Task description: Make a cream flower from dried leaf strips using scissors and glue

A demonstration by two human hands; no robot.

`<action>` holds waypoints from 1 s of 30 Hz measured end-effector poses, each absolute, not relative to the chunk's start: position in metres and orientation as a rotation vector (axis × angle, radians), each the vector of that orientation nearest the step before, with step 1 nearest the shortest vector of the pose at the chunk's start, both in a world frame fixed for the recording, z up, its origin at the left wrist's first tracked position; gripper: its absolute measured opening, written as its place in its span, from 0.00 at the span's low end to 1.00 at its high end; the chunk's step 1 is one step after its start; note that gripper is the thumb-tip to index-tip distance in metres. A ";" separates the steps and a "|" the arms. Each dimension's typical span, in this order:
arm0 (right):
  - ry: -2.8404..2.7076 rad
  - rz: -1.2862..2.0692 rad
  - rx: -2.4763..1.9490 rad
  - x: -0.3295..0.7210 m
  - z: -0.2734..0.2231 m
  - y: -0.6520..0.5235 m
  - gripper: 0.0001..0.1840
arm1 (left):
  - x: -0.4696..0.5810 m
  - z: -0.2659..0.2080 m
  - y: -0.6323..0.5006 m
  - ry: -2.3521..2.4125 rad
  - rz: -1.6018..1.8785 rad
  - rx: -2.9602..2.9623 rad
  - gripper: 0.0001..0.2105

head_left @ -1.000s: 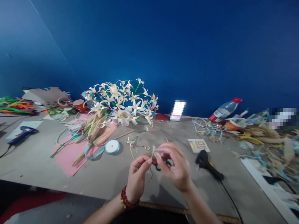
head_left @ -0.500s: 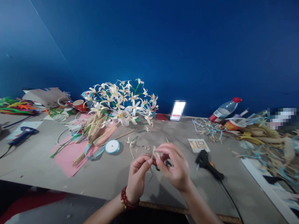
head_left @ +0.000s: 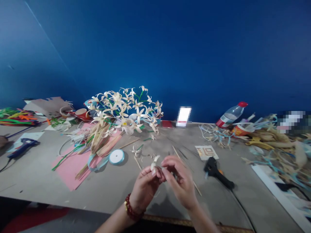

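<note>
Over the front middle of the table, my left hand, with a red bead bracelet at its wrist, pinches a small cream petal piece that stands up from its fingertips. Close beside it is my right hand, thumb and forefinger drawn together almost against the left fingers; whatever lies between them is too small to make out. Just beyond the hands lie a loose white flower and some curled petals. A thin stick lies partly behind my right hand.
White flowers on green stems stand at the back. Leftward are a ribbon spool, dried husks, pink paper and a blue glue gun. At right are a black glue gun, its cord, and a tilted bottle.
My right fingers have drawn slightly back from the petal piece, which both hands were pinching. The piece now rises higher from my left fingertips. The view has shifted slightly.
</note>
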State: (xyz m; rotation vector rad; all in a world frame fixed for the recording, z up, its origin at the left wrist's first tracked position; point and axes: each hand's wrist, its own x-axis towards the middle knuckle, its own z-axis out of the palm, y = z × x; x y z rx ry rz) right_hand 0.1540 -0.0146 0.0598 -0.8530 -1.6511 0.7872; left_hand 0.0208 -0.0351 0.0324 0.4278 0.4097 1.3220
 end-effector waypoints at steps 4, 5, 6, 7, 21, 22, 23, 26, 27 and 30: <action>-1.566 1.012 -0.826 0.149 0.059 -0.015 0.05 | 0.017 0.028 -0.036 0.402 1.257 0.448 0.10; -1.541 1.065 -0.811 0.148 0.059 -0.015 0.05 | 0.016 0.027 -0.037 0.415 1.242 0.460 0.10; -1.520 1.113 -0.795 0.147 0.059 -0.016 0.05 | 0.015 0.026 -0.037 0.432 1.229 0.469 0.11; -1.508 1.147 -0.779 0.146 0.058 -0.017 0.04 | 0.015 0.025 -0.038 0.451 1.217 0.478 0.12; -1.540 1.072 -0.817 0.146 0.062 -0.026 0.05 | 0.009 0.019 -0.044 0.592 1.231 0.528 0.12; -1.552 1.037 -0.837 0.146 0.061 -0.027 0.05 | 0.009 0.018 -0.046 0.604 1.241 0.517 0.12; -1.562 1.007 -0.854 0.146 0.061 -0.027 0.05 | 0.009 0.018 -0.047 0.624 1.252 0.515 0.11; -1.590 0.935 -0.876 0.146 0.060 -0.028 0.05 | 0.009 0.014 -0.050 0.726 1.299 0.578 0.12; -1.601 0.913 -0.879 0.145 0.060 -0.028 0.05 | 0.009 0.013 -0.051 0.767 1.321 0.623 0.12; -1.633 0.844 -0.888 0.146 0.060 -0.030 0.06 | 0.009 0.012 -0.055 0.877 1.387 0.793 0.12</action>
